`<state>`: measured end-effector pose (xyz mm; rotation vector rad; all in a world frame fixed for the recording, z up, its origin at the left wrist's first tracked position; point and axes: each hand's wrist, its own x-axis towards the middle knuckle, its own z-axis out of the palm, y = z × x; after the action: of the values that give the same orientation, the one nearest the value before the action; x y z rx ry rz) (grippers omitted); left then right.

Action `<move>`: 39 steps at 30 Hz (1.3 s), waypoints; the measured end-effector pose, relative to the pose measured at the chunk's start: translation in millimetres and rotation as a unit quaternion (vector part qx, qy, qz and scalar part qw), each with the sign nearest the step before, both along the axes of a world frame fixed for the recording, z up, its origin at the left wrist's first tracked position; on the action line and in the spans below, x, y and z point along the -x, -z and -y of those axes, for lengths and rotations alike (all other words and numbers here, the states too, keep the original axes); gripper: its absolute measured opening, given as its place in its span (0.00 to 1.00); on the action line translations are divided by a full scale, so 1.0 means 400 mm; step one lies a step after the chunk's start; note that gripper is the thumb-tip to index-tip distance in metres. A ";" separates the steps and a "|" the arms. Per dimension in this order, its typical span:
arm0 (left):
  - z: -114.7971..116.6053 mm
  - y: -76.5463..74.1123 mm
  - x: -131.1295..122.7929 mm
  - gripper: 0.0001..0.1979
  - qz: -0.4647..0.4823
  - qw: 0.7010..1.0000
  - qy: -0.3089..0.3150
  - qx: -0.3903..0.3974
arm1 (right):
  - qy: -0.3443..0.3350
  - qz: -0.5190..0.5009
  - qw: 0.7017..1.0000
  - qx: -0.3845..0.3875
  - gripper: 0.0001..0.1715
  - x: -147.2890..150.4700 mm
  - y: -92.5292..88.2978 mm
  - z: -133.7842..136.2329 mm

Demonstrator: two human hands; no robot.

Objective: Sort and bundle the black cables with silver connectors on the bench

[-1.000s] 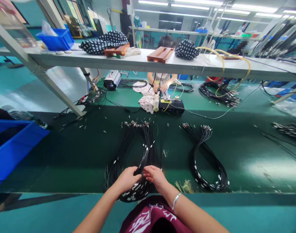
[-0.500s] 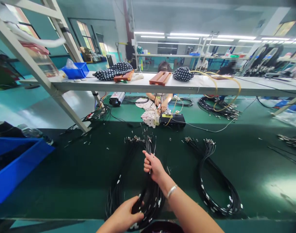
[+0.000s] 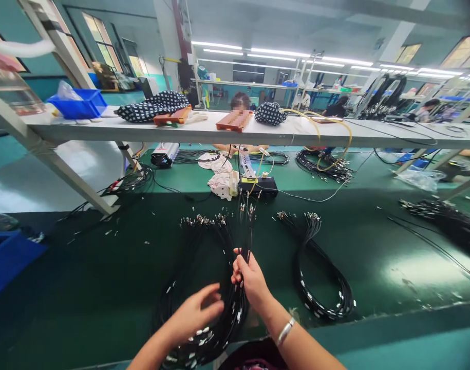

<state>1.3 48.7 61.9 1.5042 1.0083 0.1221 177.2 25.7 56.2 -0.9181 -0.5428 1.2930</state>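
- Right hand (image 3: 250,280) is closed around a few black cables (image 3: 245,234), lifting them upright.
- Left hand (image 3: 192,316), fingers loosely spread, rests on the near cable bundle (image 3: 204,257) on the green table (image 3: 104,267).

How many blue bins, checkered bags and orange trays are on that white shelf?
Blue bins: 1
Checkered bags: 2
Orange trays: 2
Total: 5
A flat brown piece farther right is unclear and is not counted.
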 end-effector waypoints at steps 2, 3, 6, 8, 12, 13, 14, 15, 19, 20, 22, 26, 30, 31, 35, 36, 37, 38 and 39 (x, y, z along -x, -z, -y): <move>-0.056 -0.053 -0.093 0.35 0.113 0.991 -0.070 0.034 | -0.009 0.039 0.999 -0.005 0.28 0.024 0.003 0.022; -0.083 -0.079 -0.145 0.36 0.150 0.983 -0.094 0.054 | -0.013 0.060 0.998 -0.005 0.29 0.033 0.005 0.029; -0.137 -0.141 -0.289 0.29 0.218 0.958 -0.154 0.100 | -0.020 0.136 0.991 0.000 0.28 0.027 0.007 0.039; -0.142 -0.163 -0.355 0.23 0.250 0.946 -0.182 0.094 | -0.061 0.190 0.980 -0.009 0.25 -0.017 -0.001 0.050; -0.102 -0.172 -0.408 0.20 0.281 0.946 -0.138 0.083 | -0.255 0.203 0.946 -0.001 0.24 -0.210 -0.029 0.091; -0.089 -0.173 -0.413 0.21 0.287 0.946 -0.118 0.090 | -0.278 0.175 0.945 0.011 0.25 -0.270 -0.036 0.095; -0.077 -0.174 -0.418 0.22 0.292 0.946 -0.099 0.097 | -0.275 0.135 0.952 0.027 0.27 -0.329 -0.043 0.093; -0.066 -0.175 -0.424 0.22 0.293 0.947 -0.082 0.100 | -0.238 0.100 0.965 0.043 0.28 -0.382 -0.051 0.081; -0.028 -0.169 -0.459 0.22 0.240 0.967 -0.050 0.074 | -0.066 0.028 0.995 0.064 0.25 -0.517 -0.103 -0.053; -0.020 -0.166 -0.468 0.22 0.220 0.972 -0.051 0.065 | -0.065 0.011 0.996 0.053 0.24 -0.529 -0.120 -0.097; -0.007 -0.161 -0.480 0.22 0.192 0.977 -0.060 0.067 | -0.068 -0.019 0.997 0.036 0.21 -0.536 -0.151 -0.173; -0.009 -0.165 -0.470 0.18 0.211 0.964 -0.114 0.115 | -0.043 -0.045 0.997 0.034 0.20 -0.535 -0.170 -0.213; -0.053 -0.180 -0.438 0.17 0.240 0.943 -0.195 0.125 | -0.045 -0.015 0.996 0.070 0.22 -0.558 -0.140 -0.119; -0.066 -0.184 -0.431 0.17 0.240 0.941 -0.206 0.120 | -0.056 -0.002 0.995 0.079 0.22 -0.564 -0.135 -0.093; -0.106 -0.186 -0.420 0.20 0.232 0.946 -0.192 0.122 | 0.020 0.019 0.998 0.057 0.26 -0.580 -0.158 -0.045; -0.110 -0.183 -0.420 0.20 0.233 0.948 -0.174 0.127 | 0.057 0.018 0.997 0.041 0.27 -0.579 -0.170 -0.049; -0.110 -0.178 -0.421 0.20 0.234 0.951 -0.155 0.132 | 0.081 0.018 0.996 0.025 0.27 -0.575 -0.181 -0.057; -0.109 -0.173 -0.423 0.19 0.237 0.952 -0.136 0.138 | 0.087 0.019 0.996 0.019 0.27 -0.566 -0.187 -0.065; -0.107 -0.167 -0.424 0.18 0.242 0.952 -0.119 0.143 | 0.070 0.022 0.997 0.025 0.25 -0.552 -0.186 -0.073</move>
<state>171.1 91.6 128.8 1.0145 0.7636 0.4738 398.0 54.9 130.5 -1.0095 -0.4737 1.1671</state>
